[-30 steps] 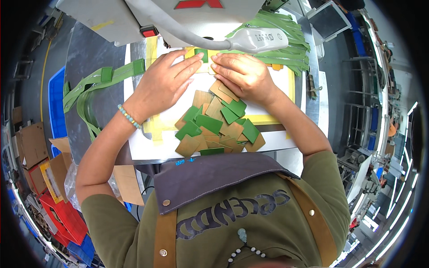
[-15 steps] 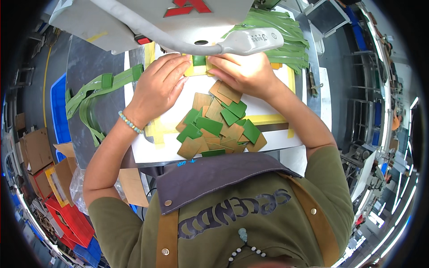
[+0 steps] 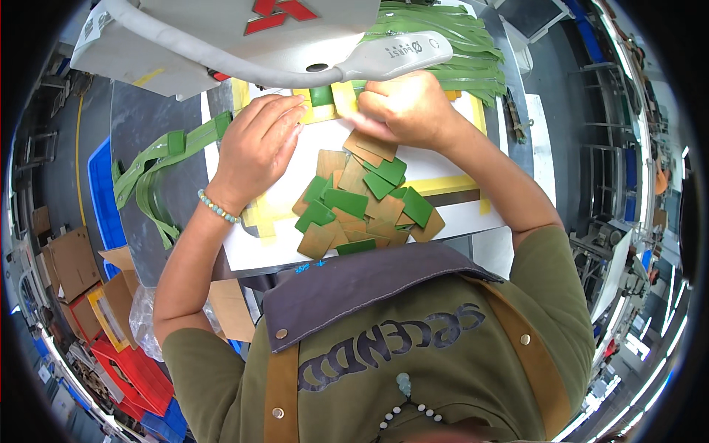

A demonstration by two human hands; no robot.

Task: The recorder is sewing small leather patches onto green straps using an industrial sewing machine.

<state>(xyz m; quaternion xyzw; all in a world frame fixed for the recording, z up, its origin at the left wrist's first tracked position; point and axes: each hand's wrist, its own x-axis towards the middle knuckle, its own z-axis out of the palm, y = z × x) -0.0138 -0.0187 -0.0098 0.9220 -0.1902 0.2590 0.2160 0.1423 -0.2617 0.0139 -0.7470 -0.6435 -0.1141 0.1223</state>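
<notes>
Green patch (image 3: 321, 96) sits by the machine (image 3: 310, 48), just on the near side of the lamp (image 3: 399, 55), with yellow pieces (image 3: 344, 97) on either side. The left hand (image 3: 258, 140) lies flat, fingers straight and close together, tips at the left piece. The right hand (image 3: 410, 111) is curled beside the right piece; whether it grips that, I cannot tell. Nearer the body, a pile (image 3: 345, 201) of green and tan cards overlaps on the white sheet (image 3: 436, 164)
</notes>
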